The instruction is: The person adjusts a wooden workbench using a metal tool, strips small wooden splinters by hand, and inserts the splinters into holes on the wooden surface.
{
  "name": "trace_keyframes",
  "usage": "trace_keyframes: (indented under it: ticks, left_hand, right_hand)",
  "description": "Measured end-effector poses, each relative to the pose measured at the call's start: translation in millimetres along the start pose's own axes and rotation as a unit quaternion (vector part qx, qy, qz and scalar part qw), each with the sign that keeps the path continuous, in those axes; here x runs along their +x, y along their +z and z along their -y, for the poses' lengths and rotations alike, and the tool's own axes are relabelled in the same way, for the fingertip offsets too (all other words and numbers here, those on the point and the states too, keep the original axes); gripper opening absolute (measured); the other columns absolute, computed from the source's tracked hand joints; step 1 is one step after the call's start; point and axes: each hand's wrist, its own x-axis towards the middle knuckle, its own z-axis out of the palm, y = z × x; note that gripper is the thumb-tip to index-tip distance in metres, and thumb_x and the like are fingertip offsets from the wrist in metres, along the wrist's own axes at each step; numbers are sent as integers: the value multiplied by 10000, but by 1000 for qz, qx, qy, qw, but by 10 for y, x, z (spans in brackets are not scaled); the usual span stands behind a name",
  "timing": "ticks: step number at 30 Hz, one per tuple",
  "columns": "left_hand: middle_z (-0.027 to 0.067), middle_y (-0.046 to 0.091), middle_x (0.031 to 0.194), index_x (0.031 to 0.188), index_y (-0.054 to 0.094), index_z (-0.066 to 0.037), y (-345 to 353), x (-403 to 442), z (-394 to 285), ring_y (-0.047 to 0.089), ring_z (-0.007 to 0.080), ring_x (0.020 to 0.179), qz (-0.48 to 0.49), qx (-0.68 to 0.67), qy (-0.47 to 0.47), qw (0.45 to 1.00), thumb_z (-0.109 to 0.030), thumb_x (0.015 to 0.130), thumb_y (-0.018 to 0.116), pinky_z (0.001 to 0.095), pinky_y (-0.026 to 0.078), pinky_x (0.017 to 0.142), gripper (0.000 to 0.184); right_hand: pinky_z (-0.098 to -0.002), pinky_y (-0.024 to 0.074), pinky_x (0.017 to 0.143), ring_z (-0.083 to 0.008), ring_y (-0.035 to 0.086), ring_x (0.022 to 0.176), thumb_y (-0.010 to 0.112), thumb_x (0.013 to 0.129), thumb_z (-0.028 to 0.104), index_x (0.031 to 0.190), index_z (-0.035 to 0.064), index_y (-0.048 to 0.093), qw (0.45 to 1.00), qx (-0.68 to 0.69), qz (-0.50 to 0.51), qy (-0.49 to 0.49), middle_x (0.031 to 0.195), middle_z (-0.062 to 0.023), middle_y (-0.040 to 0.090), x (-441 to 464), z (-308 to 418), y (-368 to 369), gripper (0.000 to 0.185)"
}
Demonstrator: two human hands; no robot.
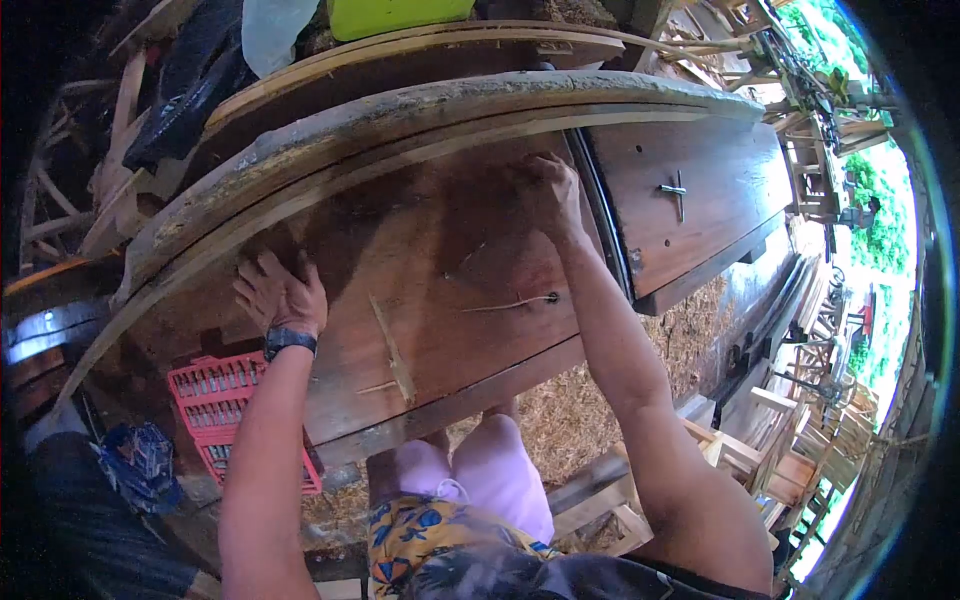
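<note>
My left hand (283,292), with a dark watch on the wrist, lies open near the left part of a brown wooden panel (470,330), fingers spread. Farther right, my right hand (553,190) is closed over the panel, close to the dark gap at its right end. Its fingers curl in shadow, and what they hold, if anything, cannot be made out. A long curved board (440,100) runs along the far side, beyond both hands. Beside my left forearm, partly covered by it, sits an open red socket-bit case (215,400). Wood slivers (392,350) lie on the panel.
On the right-hand panel (720,165) rests a metal T-handle wrench (678,190). Wood shavings (580,420) cover the floor below. A blue object (140,465) sits at lower left, and a yellow-green container (395,15) stands at the back. Stacked lumber (800,440) fills the right.
</note>
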Motion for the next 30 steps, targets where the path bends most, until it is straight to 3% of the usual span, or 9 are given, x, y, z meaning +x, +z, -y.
trace_keyframes:
  ticks: [3, 6, 9, 12, 15, 21, 24, 27, 30]
  left_hand:
    - [264, 357, 1451, 1390, 423, -45, 110, 17, 56, 343, 487, 1328, -28, 40, 24, 998, -516, 913, 534, 600, 262, 1105, 680]
    - [273, 301, 1510, 1504, 279, -71, 26, -3, 10, 266, 489, 1400, 17, 32, -2, 999, -537, 912, 531, 581, 185, 1160, 795]
    - [279, 302, 1507, 1501, 290, -70, -9, -8, -2, 270, 491, 1399, 15, 52, 3, 999, -529, 910, 539, 576, 189, 1162, 789]
    - [263, 329, 1480, 1420, 395, -53, 130, 9, 55, 338, 469, 1331, -56, 36, 23, 998, -520, 900, 538, 589, 269, 1110, 714]
    - [261, 325, 1483, 1420, 398, -55, 165, 23, 68, 343, 464, 1324, -68, 42, 25, 996, -513, 908, 526, 584, 275, 1105, 699]
    - [259, 355, 1455, 1426, 380, -53, 157, 15, 67, 366, 463, 1308, -71, 25, 28, 997, -515, 912, 517, 577, 290, 1095, 704]
    - [257, 376, 1438, 1426, 374, -51, 213, 9, 58, 364, 467, 1309, -95, 59, 24, 993, -516, 908, 525, 577, 296, 1088, 711]
    - [268, 314, 1506, 1479, 333, -67, -82, -10, -24, 309, 492, 1367, 15, 53, 3, 998, -550, 915, 499, 577, 210, 1150, 761]
    - [270, 301, 1511, 1478, 332, -69, -76, -5, -32, 293, 499, 1374, 9, 30, -3, 1000, -537, 910, 516, 582, 209, 1150, 758]
  right_hand:
    - [-372, 540, 748, -316, 703, 866, 704, 829, 140, 938, 10, 739, 965, 240, 9, 106, 930, -168, 713, 10, 223, -136, 173]
    - [-375, 541, 719, -347, 698, 834, 685, 842, 117, 929, -4, 721, 993, 115, -15, 28, 893, -182, 702, -58, 73, -59, 154]
    - [-376, 540, 706, -362, 692, 826, 666, 854, 103, 924, -3, 705, 997, 18, -52, -46, 874, -183, 701, 4, 197, -123, 133]
    - [-377, 539, 699, -354, 696, 820, 650, 868, 100, 911, 2, 696, 998, 5, -60, -24, 863, -172, 703, 56, 257, -153, 117]
    - [-378, 542, 699, -352, 694, 815, 648, 871, 94, 900, 9, 698, 999, -30, -29, 28, 869, -169, 703, 55, 284, -174, 103]
    - [-364, 548, 690, -329, 694, 800, 664, 862, 118, 937, 35, 716, 996, 68, -50, 6, 878, -153, 714, 4, 338, -176, 124]
    - [-364, 546, 705, -294, 706, 805, 677, 867, 182, 949, 40, 728, 990, -8, -101, -94, 846, -139, 717, -113, -435, 278, 172]
    - [-492, 385, 1023, -361, 632, 1040, 571, 889, 456, 1077, 35, 699, 997, 20, -62, -28, 1034, -163, 703, -165, -601, 296, 478]
    - [-526, 349, 1081, -393, 585, 1135, 511, 912, 569, 1125, 36, 684, 991, 80, -107, 2, 1125, -168, 686, -217, -267, 200, 599]
